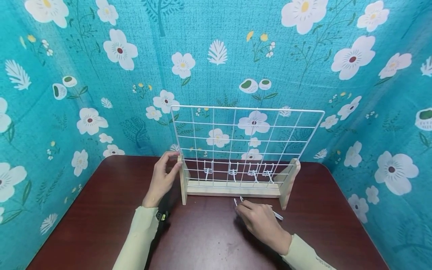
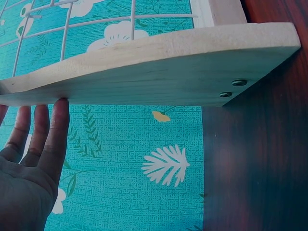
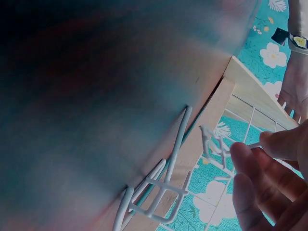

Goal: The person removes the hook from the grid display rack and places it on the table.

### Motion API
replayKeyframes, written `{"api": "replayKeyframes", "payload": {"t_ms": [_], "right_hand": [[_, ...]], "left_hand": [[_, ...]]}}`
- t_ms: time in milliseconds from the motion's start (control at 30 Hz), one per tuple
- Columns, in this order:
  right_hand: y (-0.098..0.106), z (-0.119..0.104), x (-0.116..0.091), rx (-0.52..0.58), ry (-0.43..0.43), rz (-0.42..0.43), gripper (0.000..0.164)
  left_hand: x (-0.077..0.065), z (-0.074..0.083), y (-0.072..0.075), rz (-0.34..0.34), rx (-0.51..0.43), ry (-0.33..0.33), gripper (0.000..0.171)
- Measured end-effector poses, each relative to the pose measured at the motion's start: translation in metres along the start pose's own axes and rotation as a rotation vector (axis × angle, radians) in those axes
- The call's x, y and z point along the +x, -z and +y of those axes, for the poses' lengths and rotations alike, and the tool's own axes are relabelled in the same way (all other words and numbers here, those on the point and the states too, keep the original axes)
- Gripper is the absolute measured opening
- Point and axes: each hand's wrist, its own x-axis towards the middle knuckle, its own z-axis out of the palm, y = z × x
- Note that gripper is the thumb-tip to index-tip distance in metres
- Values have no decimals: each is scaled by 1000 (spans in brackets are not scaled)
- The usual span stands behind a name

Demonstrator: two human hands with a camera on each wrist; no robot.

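Observation:
A white wire grid (image 1: 248, 141) stands in a wooden base with two side panels. My left hand (image 1: 161, 182) is at the left panel (image 1: 182, 183), its fairly straight fingertips touching the panel's outer face in the left wrist view. In front of the base, low over the table, my right hand (image 1: 263, 224) pinches a white wire hook (image 3: 206, 144) between thumb and fingertips. More white wire hooks (image 3: 179, 139) lie on the table beside that hand, partly hidden under it in the head view. Several matching hooks (image 1: 233, 171) hang in a row low on the grid.
The dark red-brown table (image 1: 202, 240) carries the rack near its back edge. Behind and to both sides hangs a turquoise flowered cloth (image 1: 141, 93). The right wooden panel (image 1: 290, 183) rises close to my right hand. A watch (image 1: 162, 216) is on the left wrist.

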Motion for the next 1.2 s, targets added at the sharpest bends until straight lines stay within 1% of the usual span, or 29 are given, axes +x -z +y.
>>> {"api": "replayKeyframes", "payload": {"t_ms": [233, 400, 667, 933, 1200], "right_hand": [[-3, 1, 0, -53, -3, -52, 12], [-5, 0, 1, -65, -3, -88, 11], [-9, 0, 2, -80, 10, -98, 12], [-11, -4, 4, -82, -2, -169, 12], [-13, -9, 7, -102, 46, -146, 11]], "left_hand": [[-1, 1, -2, 11, -4, -27, 31], [-1, 2, -1, 5, -19, -15, 29], [0, -1, -1, 1, 7, -23, 29], [-1, -1, -1, -2, 3, -12, 30], [0, -1, -1, 13, 34, -23, 31]]}}
